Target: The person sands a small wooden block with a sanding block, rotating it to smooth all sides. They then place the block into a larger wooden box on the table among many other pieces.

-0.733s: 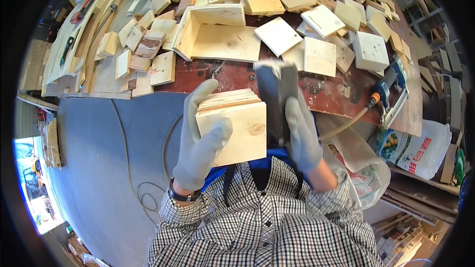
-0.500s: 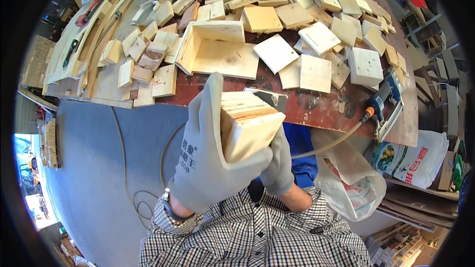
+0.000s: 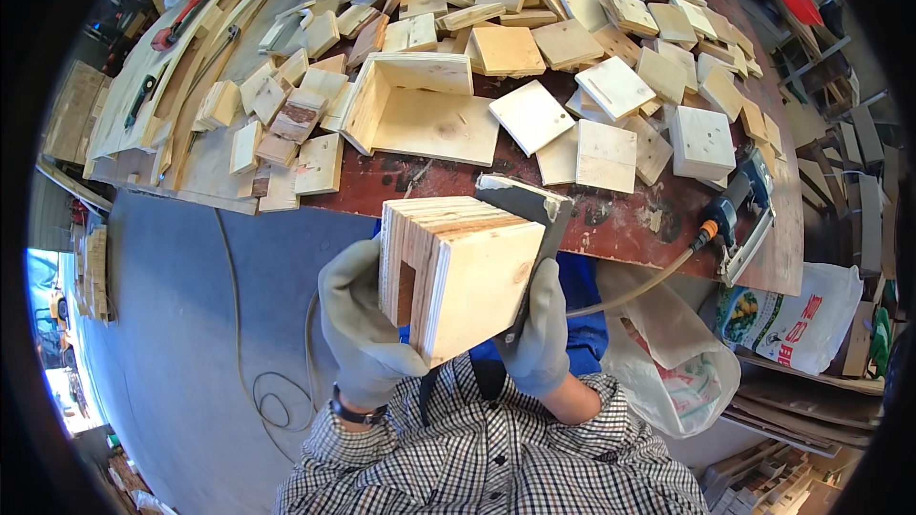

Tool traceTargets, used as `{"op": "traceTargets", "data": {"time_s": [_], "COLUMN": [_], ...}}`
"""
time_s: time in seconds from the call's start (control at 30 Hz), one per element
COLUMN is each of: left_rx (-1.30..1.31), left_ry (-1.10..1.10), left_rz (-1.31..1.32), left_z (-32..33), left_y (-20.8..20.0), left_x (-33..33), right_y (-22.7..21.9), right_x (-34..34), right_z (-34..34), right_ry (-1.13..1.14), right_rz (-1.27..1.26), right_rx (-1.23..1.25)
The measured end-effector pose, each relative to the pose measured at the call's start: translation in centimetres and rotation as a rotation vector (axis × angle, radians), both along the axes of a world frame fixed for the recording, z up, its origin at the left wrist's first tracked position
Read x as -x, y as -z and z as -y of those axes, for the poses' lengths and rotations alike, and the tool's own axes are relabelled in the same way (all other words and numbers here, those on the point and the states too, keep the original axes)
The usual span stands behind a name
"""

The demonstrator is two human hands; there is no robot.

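Observation:
A block of stacked plywood layers (image 3: 482, 284) is in front of me, its pale square face toward me and a dark slot in its left side. My left hand (image 3: 358, 319), in a grey-white glove, is closed on its left side and lower corner. My right hand (image 3: 539, 334), gloved alike, grips a dark flat board (image 3: 530, 210) with a pale ragged upper edge, which looks like a sanding board. The board stands along the block's right side. Whether they touch all along cannot be seen. Some right fingers are hidden behind the board.
Beyond my hands, a dark red worktable (image 3: 372, 176) carries many plywood squares and an open wooden corner piece (image 3: 429, 119). A blue air nailer (image 3: 739, 205) with a hose lies at the right edge. A plastic bag (image 3: 668, 353) hangs below. Screwdriver-like tools (image 3: 138, 100) lie left.
The block has turned, now showing its slotted side and square face. My left hand has shifted lower on it. The dark board, mostly hidden before, has come up beside the block.

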State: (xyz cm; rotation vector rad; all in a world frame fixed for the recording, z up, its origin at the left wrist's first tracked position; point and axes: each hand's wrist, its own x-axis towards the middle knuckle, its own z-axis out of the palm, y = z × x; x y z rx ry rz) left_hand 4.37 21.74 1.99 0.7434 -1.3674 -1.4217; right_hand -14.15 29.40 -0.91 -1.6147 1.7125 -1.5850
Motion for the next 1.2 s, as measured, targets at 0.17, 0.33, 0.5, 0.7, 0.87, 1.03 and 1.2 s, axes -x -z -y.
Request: {"op": "traceTargets", "data": {"time_s": [0.17,0.33,0.5,0.7,0.87,1.03,1.2], "left_rx": [-0.038,-0.369,-0.446,-0.339,0.162,0.319,0.343], "left_ry": [-0.085,-0.135,0.064,0.138,0.19,0.104,0.096], "left_rz": [-0.139,-0.441,-0.621,-0.228,0.174,0.404,0.347], "left_z": [-2.7,-2.4,0.6,0.1,0.6,2.0,2.8], "left_y": [1.2,0.7,0.4,0.7,2.1,0.7,-0.4], "left_x": [2.9,5.0,1.5,1.5,0.3,-0.4,-1.2], "right_y": [0.3,-0.3,-2.3,-4.9,-0.6,-5.5,-8.9], "right_x": [-3.1,-4.3,1.9,4.7,5.8,8.7,8.7], "right_z": [-1.0,-1.2,-1.8,1.5,3.2,1.6,2.0], "right_ry": [0.075,0.048,-0.039,-0.354,-0.153,-0.348,-0.447], "right_rz": [0.433,0.9,0.618,-0.144,0.401,0.126,-0.526], "right_rx": [-0.093,0.083,-0.001,0.152,-0.247,-0.028,-0.139]}}
